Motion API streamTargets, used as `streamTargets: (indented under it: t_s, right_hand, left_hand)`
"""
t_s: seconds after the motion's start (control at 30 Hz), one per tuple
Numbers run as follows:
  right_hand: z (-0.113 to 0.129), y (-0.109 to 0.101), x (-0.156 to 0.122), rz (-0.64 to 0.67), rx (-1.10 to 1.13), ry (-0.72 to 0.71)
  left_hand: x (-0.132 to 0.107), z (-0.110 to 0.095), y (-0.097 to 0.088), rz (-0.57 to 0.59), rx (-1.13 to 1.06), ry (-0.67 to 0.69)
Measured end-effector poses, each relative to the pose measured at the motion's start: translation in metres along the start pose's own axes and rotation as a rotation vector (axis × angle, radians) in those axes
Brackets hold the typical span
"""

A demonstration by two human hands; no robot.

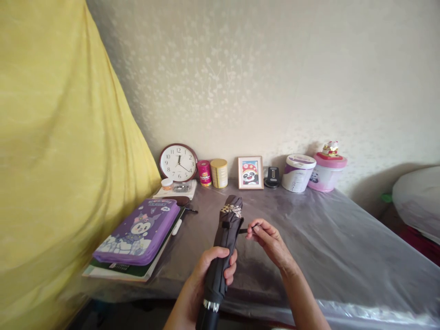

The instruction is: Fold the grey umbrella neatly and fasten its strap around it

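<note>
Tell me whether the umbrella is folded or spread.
Folded: the umbrella is a narrow dark bundle gripped by the left hand; the right hand pinches its strap, pulled out sideways.

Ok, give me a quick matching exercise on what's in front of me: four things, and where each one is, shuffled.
Things:
1. umbrella
2. strap
3. clock
4. purple case

Places:
A. lying on the books
B. gripped in the left hand
C. leaning against the wall
D. pinched by the right fingers

Pairs: 1-B, 2-D, 3-C, 4-A
</note>
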State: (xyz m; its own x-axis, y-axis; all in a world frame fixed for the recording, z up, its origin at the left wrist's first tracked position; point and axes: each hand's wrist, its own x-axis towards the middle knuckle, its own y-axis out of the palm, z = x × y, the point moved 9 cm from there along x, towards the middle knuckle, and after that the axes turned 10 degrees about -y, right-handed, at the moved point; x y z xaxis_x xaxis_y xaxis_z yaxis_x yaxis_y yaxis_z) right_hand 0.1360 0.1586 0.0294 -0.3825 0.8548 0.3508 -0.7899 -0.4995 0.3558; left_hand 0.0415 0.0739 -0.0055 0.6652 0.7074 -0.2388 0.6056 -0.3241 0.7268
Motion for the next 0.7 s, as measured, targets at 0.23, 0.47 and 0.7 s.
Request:
streamTargets:
  t_s: [0.23,0.47,0.7]
  right_hand:
    - [-0.003,-0.004,-0.003,-0.02,-0.059,0.027]
    - [-0.006,-0.011,-0.004,-0.051,-0.078,0.019]
    - [-0.009,-0.021,-0.005,-0.081,-0.079,0.035]
  left_hand:
    - [-0.004,-0.005,0.001,-0.039,0.019,0.031]
    - [-0.007,-0.011,-0.001,-0.116,0.03,0.08]
    - [-0.006,-0.011,0.001,-0.102,0.036,0.086]
